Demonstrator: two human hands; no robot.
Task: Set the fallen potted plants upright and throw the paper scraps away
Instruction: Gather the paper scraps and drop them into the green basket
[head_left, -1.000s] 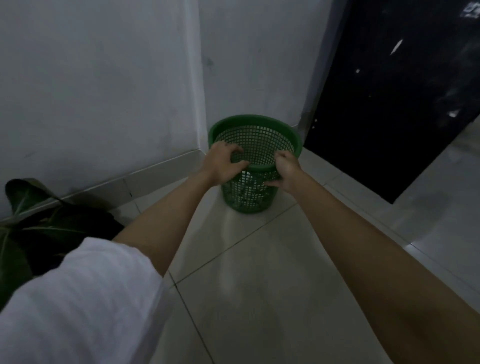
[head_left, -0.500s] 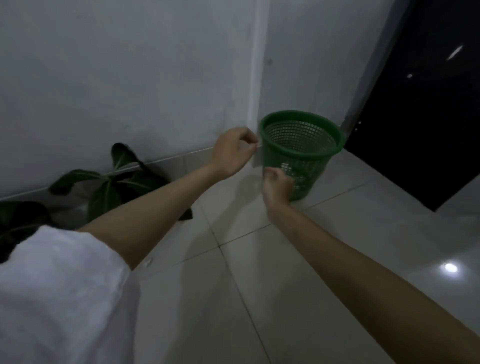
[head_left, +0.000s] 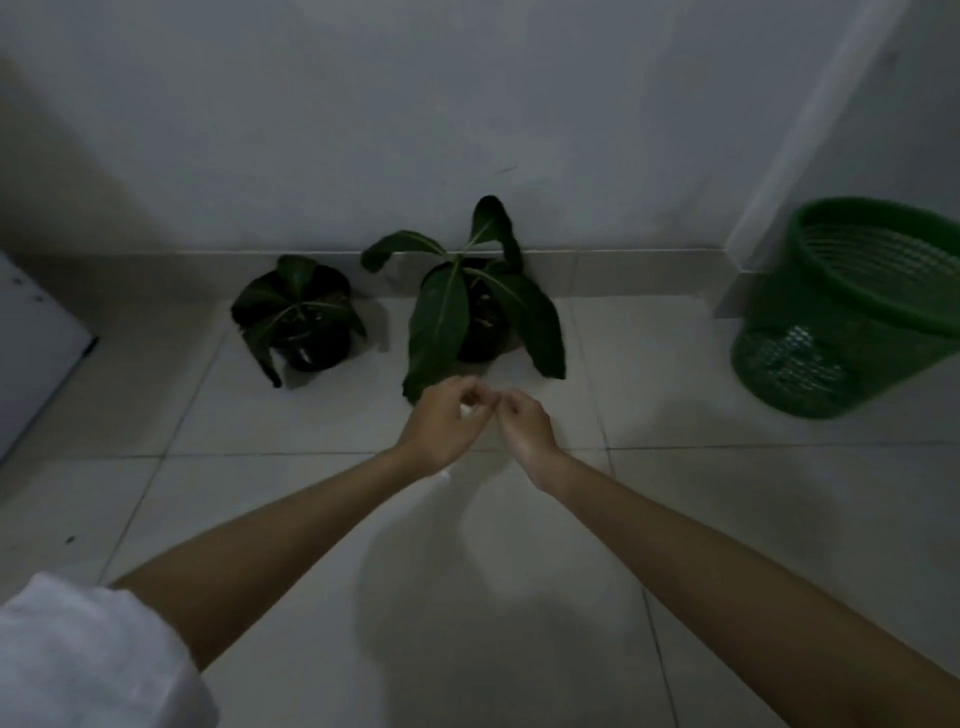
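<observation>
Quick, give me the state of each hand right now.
Left hand: fingers curled, apparently pinching a small white scrap; hard to be sure in the dim light.
Right hand: fingers curled shut, nothing visible in it.

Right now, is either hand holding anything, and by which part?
Cannot be told for sure. The left hand is curled around a small white bit, maybe a paper scrap; the grip is hidden. The right hand is curled beside it, showing nothing.

Pale tiled floor (head_left: 311, 519) bears two potted plants (head_left: 306, 317) and a green basket (head_left: 852, 312).
</observation>
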